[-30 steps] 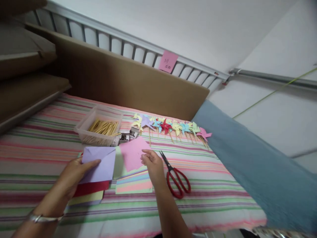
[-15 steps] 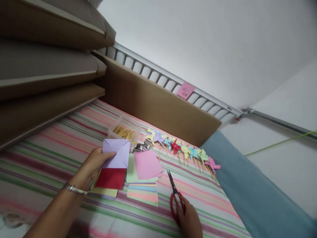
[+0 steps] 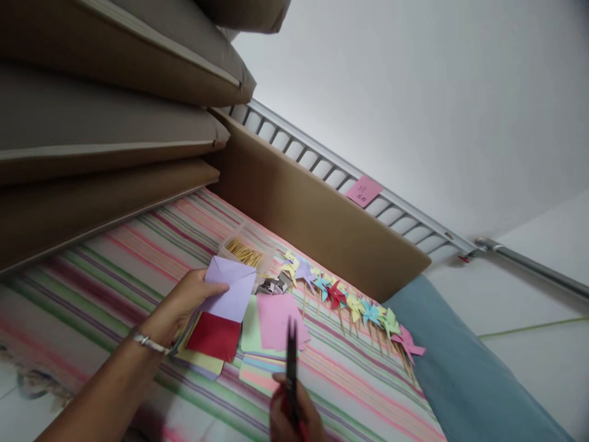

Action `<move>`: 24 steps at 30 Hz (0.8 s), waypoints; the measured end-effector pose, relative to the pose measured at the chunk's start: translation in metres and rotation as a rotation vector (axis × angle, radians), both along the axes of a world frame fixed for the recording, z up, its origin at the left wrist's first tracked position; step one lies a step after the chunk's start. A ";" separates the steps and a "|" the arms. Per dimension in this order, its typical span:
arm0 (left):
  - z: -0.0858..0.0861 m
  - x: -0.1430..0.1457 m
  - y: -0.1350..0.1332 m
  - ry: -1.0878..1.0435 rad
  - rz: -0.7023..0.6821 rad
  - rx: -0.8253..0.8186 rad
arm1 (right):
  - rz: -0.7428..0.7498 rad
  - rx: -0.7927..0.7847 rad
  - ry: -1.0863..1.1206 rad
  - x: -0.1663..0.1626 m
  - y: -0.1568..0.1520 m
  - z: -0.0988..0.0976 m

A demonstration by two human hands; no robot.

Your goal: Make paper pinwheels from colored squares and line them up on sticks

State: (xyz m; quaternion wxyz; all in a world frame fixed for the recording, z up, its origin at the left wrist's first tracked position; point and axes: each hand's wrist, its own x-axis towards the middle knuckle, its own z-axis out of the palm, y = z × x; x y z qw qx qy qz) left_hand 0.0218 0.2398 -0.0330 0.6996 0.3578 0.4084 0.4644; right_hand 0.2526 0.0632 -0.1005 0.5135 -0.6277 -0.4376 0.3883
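Observation:
My left hand (image 3: 196, 293) pinches a lilac paper square (image 3: 232, 288) by its left edge, thumb on top. Crease or cut lines run in from its upper corners. Just below it lies a red paper square (image 3: 215, 336) on a pile with yellow sheets. My right hand (image 3: 294, 408) grips red-handled scissors (image 3: 291, 362), blurred by motion, blades pointing up and away. Pink paper squares (image 3: 280, 322) lie between the two hands, over green ones. Nearer me is a fan of multicoloured sheets (image 3: 260, 371), partly behind the right hand.
A clear box of thin wooden sticks (image 3: 243, 252) stands behind the papers, small metallic pieces (image 3: 275, 284) beside it. Paper pinwheels (image 3: 337, 294) line the striped cloth (image 3: 151, 258). Stacked padded boards (image 3: 110, 123) rise at left; a brown panel (image 3: 313, 209) closes the back.
The scissors have swung left and upright, lifted nearer the papers. The lilac square has tilted slightly in my left hand. The whole view has shifted, moving the scene right.

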 end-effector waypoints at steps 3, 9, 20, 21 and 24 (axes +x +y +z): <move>0.000 -0.010 0.004 0.065 0.038 0.015 | 0.150 0.049 -0.050 -0.038 0.029 0.011; -0.006 -0.024 0.014 0.190 0.106 0.041 | 0.409 -0.138 -0.060 -0.057 0.049 0.037; -0.010 -0.010 0.013 0.245 -0.041 -0.029 | 0.397 -0.380 0.005 -0.048 0.044 0.028; -0.010 -0.009 0.012 0.246 -0.043 -0.029 | 0.401 -0.380 0.004 -0.047 0.043 0.029; -0.012 -0.006 0.012 0.251 -0.053 -0.032 | 0.418 -0.374 0.009 -0.047 0.041 0.033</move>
